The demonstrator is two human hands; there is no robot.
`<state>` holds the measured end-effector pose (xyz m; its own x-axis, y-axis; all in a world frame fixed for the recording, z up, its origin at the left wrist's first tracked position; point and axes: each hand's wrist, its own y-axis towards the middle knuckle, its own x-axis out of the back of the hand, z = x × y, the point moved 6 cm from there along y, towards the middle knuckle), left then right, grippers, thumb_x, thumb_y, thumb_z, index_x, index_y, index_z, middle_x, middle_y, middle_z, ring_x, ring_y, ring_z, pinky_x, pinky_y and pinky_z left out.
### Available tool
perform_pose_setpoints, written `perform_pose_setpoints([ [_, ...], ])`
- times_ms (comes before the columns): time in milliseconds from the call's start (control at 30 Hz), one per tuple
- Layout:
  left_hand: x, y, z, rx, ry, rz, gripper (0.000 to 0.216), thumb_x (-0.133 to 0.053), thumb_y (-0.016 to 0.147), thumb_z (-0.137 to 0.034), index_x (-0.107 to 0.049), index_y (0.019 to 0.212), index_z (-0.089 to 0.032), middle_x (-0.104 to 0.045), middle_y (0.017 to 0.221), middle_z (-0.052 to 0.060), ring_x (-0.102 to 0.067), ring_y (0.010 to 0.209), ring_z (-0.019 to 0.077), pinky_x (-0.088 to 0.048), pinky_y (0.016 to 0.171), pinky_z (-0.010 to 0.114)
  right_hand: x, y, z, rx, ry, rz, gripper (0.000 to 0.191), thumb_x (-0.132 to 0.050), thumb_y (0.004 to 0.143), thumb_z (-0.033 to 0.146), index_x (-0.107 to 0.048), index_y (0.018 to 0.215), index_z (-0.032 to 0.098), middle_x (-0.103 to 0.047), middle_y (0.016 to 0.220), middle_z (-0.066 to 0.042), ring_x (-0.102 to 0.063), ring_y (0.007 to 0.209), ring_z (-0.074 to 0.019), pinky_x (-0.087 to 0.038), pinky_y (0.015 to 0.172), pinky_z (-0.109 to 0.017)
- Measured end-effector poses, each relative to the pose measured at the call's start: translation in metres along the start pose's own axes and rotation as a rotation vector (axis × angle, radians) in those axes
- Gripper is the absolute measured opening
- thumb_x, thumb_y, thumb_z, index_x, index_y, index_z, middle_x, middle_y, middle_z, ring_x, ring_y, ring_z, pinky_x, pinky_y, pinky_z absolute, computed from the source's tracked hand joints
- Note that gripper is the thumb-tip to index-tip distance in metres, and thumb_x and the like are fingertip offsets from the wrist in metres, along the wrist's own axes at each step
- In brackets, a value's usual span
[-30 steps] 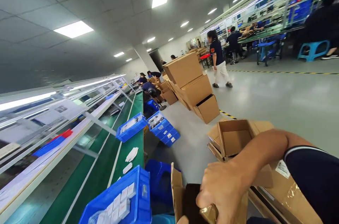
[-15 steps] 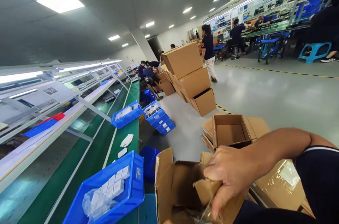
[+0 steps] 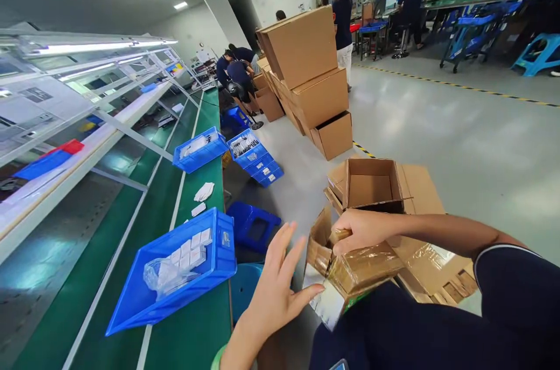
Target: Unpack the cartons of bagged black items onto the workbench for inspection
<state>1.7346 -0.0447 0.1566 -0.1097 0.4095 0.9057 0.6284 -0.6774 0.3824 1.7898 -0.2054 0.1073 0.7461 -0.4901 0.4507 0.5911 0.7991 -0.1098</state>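
My right hand (image 3: pixel 361 231) is closed on a flap of a taped cardboard box (image 3: pixel 365 268), which tilts at my lap. Clear brown tape shines along the box's side, and a white label shows on its lower face. My left hand (image 3: pixel 277 282) is open with fingers spread, just left of the box. Its thumb tip is close to the label; whether it touches, I cannot tell. To the left, a blue bin (image 3: pixel 219 276) on the green bench holds several small white boxes (image 3: pixel 190 253) and a clear plastic bag (image 3: pixel 164 278).
Behind my right hand stands an open carton (image 3: pixel 374 183), with flattened cardboard (image 3: pixel 420 189) beside it. A blue stool (image 3: pixel 251 227) is under the bench edge. Large cartons (image 3: pixel 301 49) are stacked ahead. Several people work further off.
The box has turned and moved away from the bench, with my right hand still gripping it. My left hand, almost out of sight before, is now raised and spread. The camera has tilted down.
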Motion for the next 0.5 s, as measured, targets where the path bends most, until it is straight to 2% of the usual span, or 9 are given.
perform_pose_setpoints([
  [67, -0.018, -0.010, 0.016, 0.155, -0.178, -0.016, 0.083, -0.050, 0.083, -0.055, -0.012, 0.145, -0.014, -0.016, 0.148, 0.019, -0.018, 0.136, 0.0323, -0.029, 0.107, 0.051, 0.004, 0.001, -0.016, 0.018, 0.091, -0.008, 0.045, -0.050, 0.080, 0.054, -0.038, 0.061, 0.014, -0.031, 0.057, 0.005, -0.029, 0.052, -0.0058, -0.022, 0.047, -0.019],
  [167, -0.050, -0.041, 0.040, 0.391, -0.261, -0.029, 0.069, -0.046, 0.089, -0.045, -0.014, 0.145, -0.022, -0.023, 0.147, 0.013, -0.024, 0.135, 0.0267, -0.033, 0.105, 0.048, 0.020, -0.003, -0.056, -0.041, 0.120, -0.141, 0.049, -0.043, 0.082, 0.059, -0.035, 0.062, 0.016, -0.029, 0.058, 0.004, -0.028, 0.053, -0.0067, -0.022, 0.048, -0.020],
  [233, -0.070, -0.071, 0.055, 0.516, -0.191, -0.048, 0.058, -0.046, 0.089, -0.038, -0.024, 0.141, -0.025, -0.031, 0.144, 0.010, -0.031, 0.132, 0.0242, -0.035, 0.104, 0.047, 0.045, -0.014, -0.088, -0.149, 0.036, -0.359, 0.051, -0.040, 0.083, 0.062, -0.034, 0.063, 0.016, -0.031, 0.059, 0.003, -0.029, 0.054, -0.0075, -0.022, 0.049, -0.021],
  [300, -0.086, -0.103, 0.067, 0.603, -0.142, -0.036, 0.052, -0.048, 0.088, -0.039, -0.034, 0.136, -0.024, -0.039, 0.139, 0.010, -0.037, 0.128, 0.0240, -0.038, 0.103, 0.047, 0.078, -0.032, -0.119, -0.295, -0.142, -0.640, 0.053, -0.041, 0.082, 0.064, -0.033, 0.063, 0.016, -0.035, 0.060, 0.002, -0.031, 0.055, -0.0087, -0.022, 0.051, -0.023],
  [367, -0.100, -0.132, 0.076, 0.677, -0.148, 0.014, 0.048, -0.048, 0.087, -0.042, -0.043, 0.130, -0.021, -0.045, 0.134, 0.010, -0.042, 0.124, 0.0243, -0.042, 0.100, 0.045, 0.111, -0.049, -0.148, -0.448, -0.353, -0.850, 0.053, -0.044, 0.081, 0.065, -0.036, 0.064, 0.016, -0.042, 0.061, 0.000, -0.035, 0.057, -0.0108, -0.024, 0.054, -0.024],
  [433, -0.110, -0.154, 0.083, 0.736, -0.170, 0.075, 0.047, -0.048, 0.086, -0.045, -0.049, 0.125, -0.019, -0.048, 0.131, 0.011, -0.045, 0.122, 0.0249, -0.044, 0.098, 0.044, 0.135, -0.055, -0.181, -0.550, -0.506, -0.891, 0.048, -0.046, 0.082, 0.062, -0.043, 0.069, 0.015, -0.049, 0.067, -0.004, -0.042, 0.064, -0.0147, -0.029, 0.061, -0.026],
  [500, -0.115, -0.167, 0.086, 0.773, -0.187, 0.115, 0.048, -0.050, 0.084, -0.047, -0.053, 0.121, -0.018, -0.050, 0.129, 0.011, -0.047, 0.120, 0.0259, -0.045, 0.098, 0.043, 0.148, -0.053, -0.217, -0.589, -0.526, -0.814, 0.038, -0.052, 0.083, 0.051, -0.051, 0.079, 0.014, -0.056, 0.085, -0.010, -0.047, 0.080, -0.0205, -0.033, 0.075, -0.030],
])
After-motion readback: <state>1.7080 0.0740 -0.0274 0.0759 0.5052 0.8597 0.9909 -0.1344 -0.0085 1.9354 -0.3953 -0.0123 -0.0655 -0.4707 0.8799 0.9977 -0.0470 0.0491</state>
